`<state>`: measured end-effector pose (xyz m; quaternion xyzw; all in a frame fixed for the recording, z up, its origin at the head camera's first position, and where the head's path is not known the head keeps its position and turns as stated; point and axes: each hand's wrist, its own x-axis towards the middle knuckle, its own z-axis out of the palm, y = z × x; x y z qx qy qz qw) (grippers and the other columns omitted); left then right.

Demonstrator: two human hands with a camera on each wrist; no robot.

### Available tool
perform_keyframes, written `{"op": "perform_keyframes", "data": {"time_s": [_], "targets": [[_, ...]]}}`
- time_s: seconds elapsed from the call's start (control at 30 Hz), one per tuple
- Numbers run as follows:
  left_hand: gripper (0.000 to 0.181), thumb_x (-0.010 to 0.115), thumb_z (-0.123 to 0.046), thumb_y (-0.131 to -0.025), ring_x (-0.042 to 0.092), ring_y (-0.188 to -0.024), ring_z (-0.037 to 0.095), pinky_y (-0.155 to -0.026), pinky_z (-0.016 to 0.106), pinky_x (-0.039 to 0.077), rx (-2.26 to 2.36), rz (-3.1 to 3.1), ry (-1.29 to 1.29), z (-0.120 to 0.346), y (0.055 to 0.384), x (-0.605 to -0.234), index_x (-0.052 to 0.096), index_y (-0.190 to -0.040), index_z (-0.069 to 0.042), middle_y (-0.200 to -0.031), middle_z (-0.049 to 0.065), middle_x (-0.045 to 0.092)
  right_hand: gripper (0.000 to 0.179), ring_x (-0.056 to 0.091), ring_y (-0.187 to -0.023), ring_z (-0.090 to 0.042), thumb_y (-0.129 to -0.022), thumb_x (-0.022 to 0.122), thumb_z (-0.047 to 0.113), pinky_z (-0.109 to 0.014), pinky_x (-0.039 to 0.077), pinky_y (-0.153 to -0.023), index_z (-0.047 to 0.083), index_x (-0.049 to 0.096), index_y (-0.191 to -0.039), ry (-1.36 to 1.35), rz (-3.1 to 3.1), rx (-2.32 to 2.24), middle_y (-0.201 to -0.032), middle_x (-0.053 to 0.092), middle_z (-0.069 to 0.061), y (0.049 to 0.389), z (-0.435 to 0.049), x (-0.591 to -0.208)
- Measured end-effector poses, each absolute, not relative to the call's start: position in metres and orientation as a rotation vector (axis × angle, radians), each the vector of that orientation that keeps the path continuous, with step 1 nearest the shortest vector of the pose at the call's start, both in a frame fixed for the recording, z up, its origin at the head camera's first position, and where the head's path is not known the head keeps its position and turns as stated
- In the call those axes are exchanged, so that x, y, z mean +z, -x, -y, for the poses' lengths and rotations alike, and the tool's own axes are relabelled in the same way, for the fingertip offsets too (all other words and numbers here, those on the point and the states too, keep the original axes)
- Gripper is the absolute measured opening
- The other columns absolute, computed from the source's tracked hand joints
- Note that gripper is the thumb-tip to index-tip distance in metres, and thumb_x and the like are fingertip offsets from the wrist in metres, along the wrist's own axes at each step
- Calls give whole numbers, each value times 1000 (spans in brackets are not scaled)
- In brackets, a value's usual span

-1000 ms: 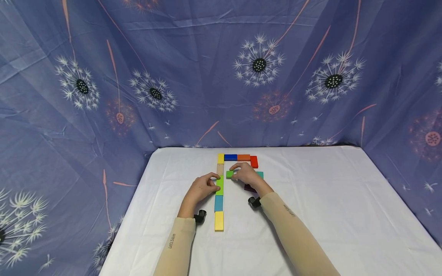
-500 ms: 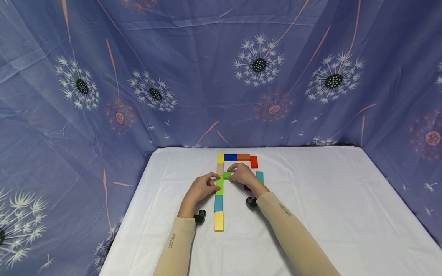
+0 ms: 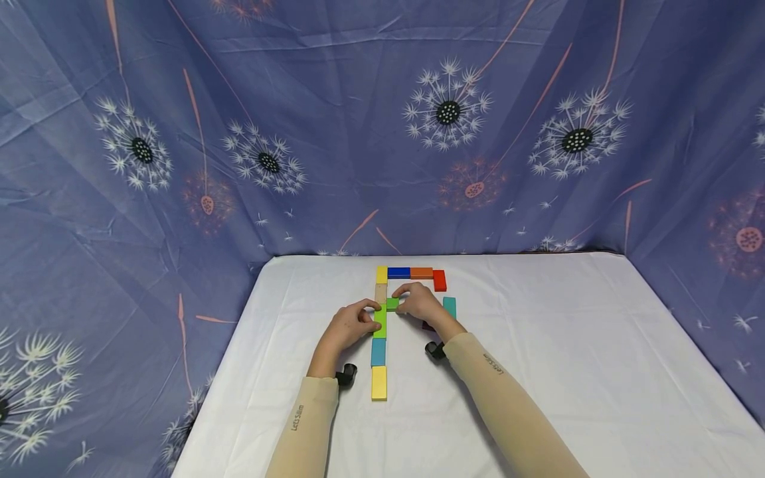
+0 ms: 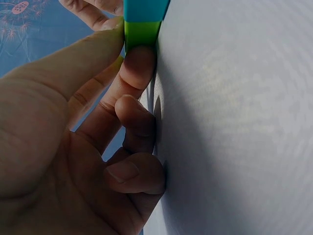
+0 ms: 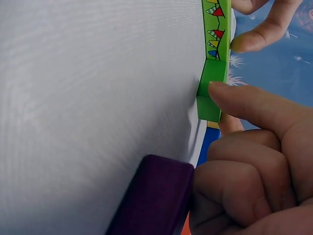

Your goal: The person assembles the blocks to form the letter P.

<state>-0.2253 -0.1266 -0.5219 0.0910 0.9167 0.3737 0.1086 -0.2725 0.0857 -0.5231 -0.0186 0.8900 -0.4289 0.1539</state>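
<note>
A column of coloured blocks runs down the white table in the head view. My left hand [image 3: 348, 324] holds the lime green block [image 3: 380, 321] in its middle with thumb and fingers. Printed flags show on that block's side in the right wrist view. My right hand [image 3: 424, 304] pinches a smaller green block [image 3: 392, 304] between thumb and index finger; it lies against the right side of the lime block, near its far end. Beyond the lime block come a tan block [image 3: 381, 293] and a yellow block [image 3: 382, 274]; nearer are a light blue block [image 3: 379, 352] and another yellow block [image 3: 379, 384].
From the column's far end a dark blue block [image 3: 399, 273], an orange block [image 3: 422, 273] and a red block [image 3: 439, 281] extend right. A teal block [image 3: 449, 307] and a dark purple block [image 5: 154, 196] lie beside the right hand. A patterned cloth [image 3: 358, 133] hangs behind the table.
My right hand has moved left with the small green block, closing the gap to the lime block. The left hand stays in place.
</note>
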Motion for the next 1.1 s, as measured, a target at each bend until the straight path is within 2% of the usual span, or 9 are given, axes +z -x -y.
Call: {"op": "perform_keyframes", "data": {"time_s": [0.23, 0.37, 0.5, 0.73, 0.77, 0.87, 0.93, 1.0, 1.1], "targets": [[37, 82, -25, -93, 57, -70, 14, -76, 33, 45, 1099, -2693, -270, 126, 224, -521, 71, -128, -23, -80, -5, 69, 31, 56, -107, -26, -88, 82, 11, -44, 48, -97, 19, 77, -117, 62, -2557, -1220, -151, 61, -12, 273, -88, -521], [36, 82, -25, -94, 58, -70, 14, -77, 34, 46, 1102, -2690, -277, 126, 224, -522, 71, -128, -23, -81, -5, 69, 36, 54, -111, -30, -88, 82, 12, -45, 46, -93, 18, 75, -122, 61, -2527, -1277, -155, 57, -13, 270, -92, -513], [37, 82, -25, -94, 58, -71, 14, -76, 34, 45, 1105, -2691, -269, 127, 225, -522, 71, -128, -24, -82, -5, 69, 39, 57, -116, -33, -91, 80, 16, -47, 48, -96, 16, 73, -130, 69, -2501, -1345, -158, 54, -14, 269, -99, -503], [37, 82, -26, -93, 57, -71, 14, -74, 33, 44, 1099, -2693, -256, 126, 226, -523, 70, -128, -25, -83, -5, 69, 48, 61, -124, -34, -94, 79, 20, -50, 51, -101, 15, 68, -140, 33, -2442, -1407, -147, 60, -15, 264, -118, -489], [37, 83, -26, -93, 57, -71, 15, -74, 33, 44, 1101, -2693, -250, 126, 226, -523, 70, -128, -25, -83, -4, 69, 48, 62, -122, -32, -94, 79, 20, -48, 51, -98, 15, 68, -140, 25, -2441, -1411, -143, 62, -13, 263, -121, -487], [37, 83, -26, -93, 57, -71, 15, -73, 33, 44, 1105, -2696, -243, 125, 226, -523, 71, -128, -25, -82, -5, 69, 49, 61, -94, -24, -93, 80, 21, -38, 50, -79, 15, 68, -139, 5, -2444, -1409, -119, 67, -10, 260, -127, -484], [37, 83, -26, -93, 56, -71, 15, -73, 33, 44, 1110, -2694, -239, 125, 225, -523, 71, -128, -26, -82, -5, 69, 49, 58, -89, -22, -93, 80, 20, -35, 48, -74, 15, 68, -140, 6, -2448, -1404, -119, 68, -13, 256, -131, -482], [37, 82, -25, -93, 56, -71, 15, -73, 32, 44, 1114, -2693, -248, 126, 225, -523, 71, -128, -25, -82, -5, 69, 49, 53, -84, -24, -93, 80, 20, -35, 45, -72, 15, 67, -141, 7, -2454, -1401, -128, 66, -16, 253, -135, -481], [37, 82, -25, -93, 56, -71, 14, -74, 31, 44, 1118, -2691, -255, 126, 224, -524, 70, -128, -25, -83, -5, 69, 49, 61, -114, -32, -94, 79, 20, -42, 51, -90, 15, 66, -142, 16, -2455, -1418, -160, 51, -17, 246, -141, -480]]}}
